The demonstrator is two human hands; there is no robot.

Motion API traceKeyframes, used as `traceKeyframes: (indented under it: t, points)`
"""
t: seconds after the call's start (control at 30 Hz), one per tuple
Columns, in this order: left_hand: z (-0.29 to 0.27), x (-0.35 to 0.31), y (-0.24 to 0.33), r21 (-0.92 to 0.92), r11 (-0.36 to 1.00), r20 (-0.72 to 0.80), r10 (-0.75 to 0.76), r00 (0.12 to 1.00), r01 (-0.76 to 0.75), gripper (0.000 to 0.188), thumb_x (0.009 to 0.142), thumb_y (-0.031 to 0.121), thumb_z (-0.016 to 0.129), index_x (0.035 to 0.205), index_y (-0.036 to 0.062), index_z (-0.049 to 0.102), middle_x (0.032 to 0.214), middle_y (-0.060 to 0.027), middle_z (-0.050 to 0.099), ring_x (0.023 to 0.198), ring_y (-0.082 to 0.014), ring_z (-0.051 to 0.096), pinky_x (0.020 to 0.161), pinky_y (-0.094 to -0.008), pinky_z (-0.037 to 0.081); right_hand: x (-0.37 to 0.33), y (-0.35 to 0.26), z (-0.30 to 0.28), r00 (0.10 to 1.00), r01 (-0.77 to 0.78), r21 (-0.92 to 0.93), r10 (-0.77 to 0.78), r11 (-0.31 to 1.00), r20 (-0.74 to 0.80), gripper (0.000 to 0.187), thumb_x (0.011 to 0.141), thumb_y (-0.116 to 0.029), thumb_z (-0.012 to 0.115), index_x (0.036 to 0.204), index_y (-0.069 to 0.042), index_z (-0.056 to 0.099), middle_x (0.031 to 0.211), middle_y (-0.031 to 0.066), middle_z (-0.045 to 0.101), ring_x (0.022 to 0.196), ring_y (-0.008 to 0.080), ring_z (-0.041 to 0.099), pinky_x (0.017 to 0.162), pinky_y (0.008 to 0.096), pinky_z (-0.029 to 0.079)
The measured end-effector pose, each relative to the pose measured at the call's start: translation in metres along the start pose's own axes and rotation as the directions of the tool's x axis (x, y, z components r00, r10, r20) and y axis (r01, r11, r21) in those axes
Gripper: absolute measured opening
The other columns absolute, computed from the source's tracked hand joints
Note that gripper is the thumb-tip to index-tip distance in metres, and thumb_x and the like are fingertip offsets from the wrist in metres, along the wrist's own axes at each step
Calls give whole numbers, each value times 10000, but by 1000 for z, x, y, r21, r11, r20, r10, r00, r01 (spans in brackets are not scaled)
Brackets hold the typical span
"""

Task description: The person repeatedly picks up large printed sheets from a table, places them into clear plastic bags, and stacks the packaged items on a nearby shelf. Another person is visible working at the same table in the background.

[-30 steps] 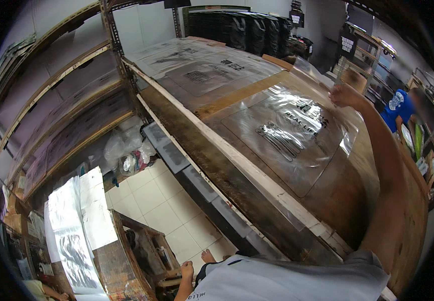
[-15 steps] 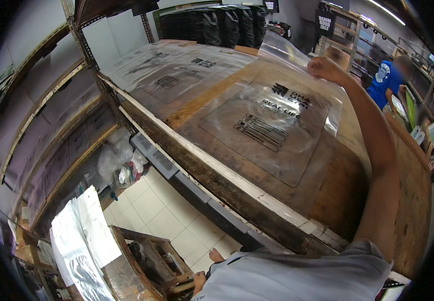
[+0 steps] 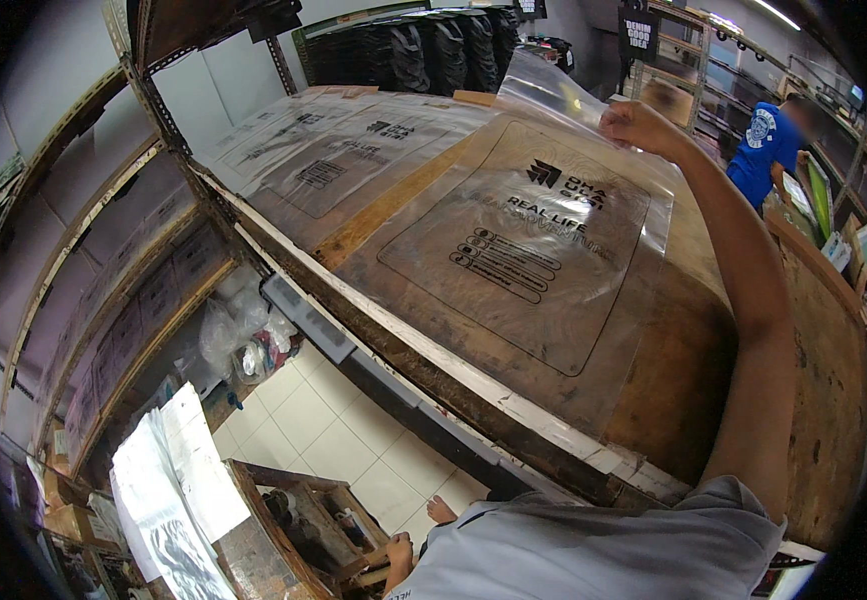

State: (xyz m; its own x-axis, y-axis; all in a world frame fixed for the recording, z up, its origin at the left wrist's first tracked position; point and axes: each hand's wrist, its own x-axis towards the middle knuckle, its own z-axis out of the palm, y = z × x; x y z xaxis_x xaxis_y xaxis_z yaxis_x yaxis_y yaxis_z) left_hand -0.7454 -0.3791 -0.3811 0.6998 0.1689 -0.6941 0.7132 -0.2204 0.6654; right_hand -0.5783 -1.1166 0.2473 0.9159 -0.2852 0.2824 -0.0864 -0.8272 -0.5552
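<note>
A clear plastic sheet or bag (image 3: 433, 290) with black print and a rounded outline lies on the stained wooden tabletop (image 3: 688, 350). My right hand (image 3: 641, 130) reaches over the table with its fingers closed on the sheet's far right corner. That far edge is lifted and shiny, while the near part lies flat. My left hand (image 3: 399, 552) is low by my side, its fingers curled, close to the end of a bar of a small wooden stand (image 3: 283, 545). What it grips, if anything, is hidden.
More printed clear sheets (image 3: 343, 150) cover the table's left part. Behind them stand stacked black bags (image 3: 423, 50). Shelves (image 3: 143, 290) with sheets line the left side. White papers (image 3: 168, 480) lie on the stand. A person in a blue shirt (image 3: 761, 150) works at the right.
The view has shifted slightly, and the printed sheet appears a little further left. My right hand keeps hold of its far corner. My left hand stays low beside the stand.
</note>
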Motion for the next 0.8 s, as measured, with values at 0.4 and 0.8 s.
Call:
traceKeyframes:
  t: [0.4,0.8]
  points:
    - [-11,36,-39,166,986,207,-21,978,-14,256,851,214,563,777,-21,632,586,-54,561,505,-149,492,470,-330,385,0,20,-5,998,65,62,-64,996,-16,163,918,-183,629,972,-30,643,743,-5,600,650,74,532,587,268,444]
    - [0,0,-18,171,981,30,86,996,-90,271,856,216,577,899,-45,635,611,-50,575,490,-140,490,445,-322,377,-5,11,-2,997,-10,150,23,989,-79,182,932,-184,619,1034,-32,611,824,-28,579,718,61,513,661,228,429]
